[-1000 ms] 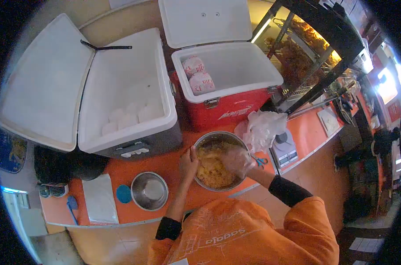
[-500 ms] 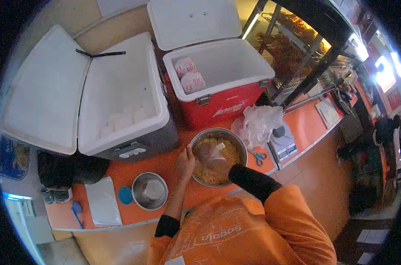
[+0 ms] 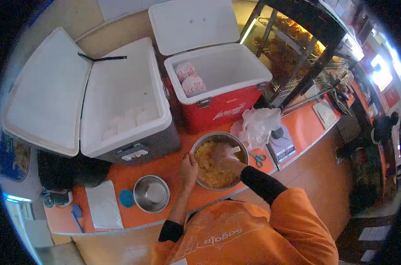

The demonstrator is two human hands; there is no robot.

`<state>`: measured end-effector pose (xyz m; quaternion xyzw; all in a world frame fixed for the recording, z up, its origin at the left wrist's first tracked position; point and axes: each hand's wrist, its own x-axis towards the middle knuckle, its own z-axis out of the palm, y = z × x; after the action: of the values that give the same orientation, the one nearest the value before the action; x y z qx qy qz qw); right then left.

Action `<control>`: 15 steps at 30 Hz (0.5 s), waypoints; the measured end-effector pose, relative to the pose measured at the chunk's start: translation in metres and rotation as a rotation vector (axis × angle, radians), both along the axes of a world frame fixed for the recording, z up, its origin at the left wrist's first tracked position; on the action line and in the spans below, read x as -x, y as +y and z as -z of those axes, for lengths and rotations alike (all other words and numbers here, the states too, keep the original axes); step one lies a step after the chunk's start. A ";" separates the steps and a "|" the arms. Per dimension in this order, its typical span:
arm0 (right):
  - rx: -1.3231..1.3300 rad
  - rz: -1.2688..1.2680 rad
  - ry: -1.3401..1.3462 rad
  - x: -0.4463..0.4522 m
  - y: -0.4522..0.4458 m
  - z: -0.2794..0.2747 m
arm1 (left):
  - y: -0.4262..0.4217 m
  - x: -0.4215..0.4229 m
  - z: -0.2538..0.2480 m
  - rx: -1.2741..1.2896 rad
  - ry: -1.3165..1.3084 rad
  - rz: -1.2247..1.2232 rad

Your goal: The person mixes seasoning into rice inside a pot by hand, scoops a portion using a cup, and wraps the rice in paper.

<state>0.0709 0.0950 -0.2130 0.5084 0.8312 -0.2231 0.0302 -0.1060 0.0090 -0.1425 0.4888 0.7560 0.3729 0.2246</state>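
A large metal bowl (image 3: 246,164) of crumbly orange-yellow food (image 3: 211,173) stands on the orange counter. My left hand (image 3: 189,168) is closed on the bowl's left rim. My right hand (image 3: 225,159), in what looks like a clear plastic glove, is inside the bowl over the food; its fingers are smeared by motion. A smaller metal bowl (image 3: 151,194) with a bright bottom stands to the left, beside a round blue lid (image 3: 126,198).
Behind are an open grey cooler (image 3: 147,145) with white packets and an open red cooler (image 3: 222,107) with printed wrapped bundles. Crumpled plastic (image 3: 259,126), scissors (image 3: 258,160) and a scale (image 3: 283,148) lie right; plastic sheets (image 3: 104,206) and a blue utensil (image 3: 77,214) lie left.
My right hand swept left across the bowl, then came back slightly right. My left hand stayed at the rim. The camera view shifted a little.
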 end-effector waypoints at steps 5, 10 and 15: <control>0.027 0.042 -0.150 -0.031 -0.002 -0.024 | -0.012 -0.010 -0.013 0.177 0.125 -0.064; 0.017 0.073 -0.109 -0.012 -0.036 -0.008 | -0.010 -0.009 0.004 -0.115 0.146 -0.109; 0.027 0.014 -0.065 -0.020 -0.001 -0.015 | -0.011 -0.008 -0.001 0.000 0.055 -0.079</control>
<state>0.0910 0.0936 -0.1977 0.5205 0.8232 -0.2179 0.0623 -0.0981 -0.0016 -0.1417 0.4685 0.7807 0.3679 0.1888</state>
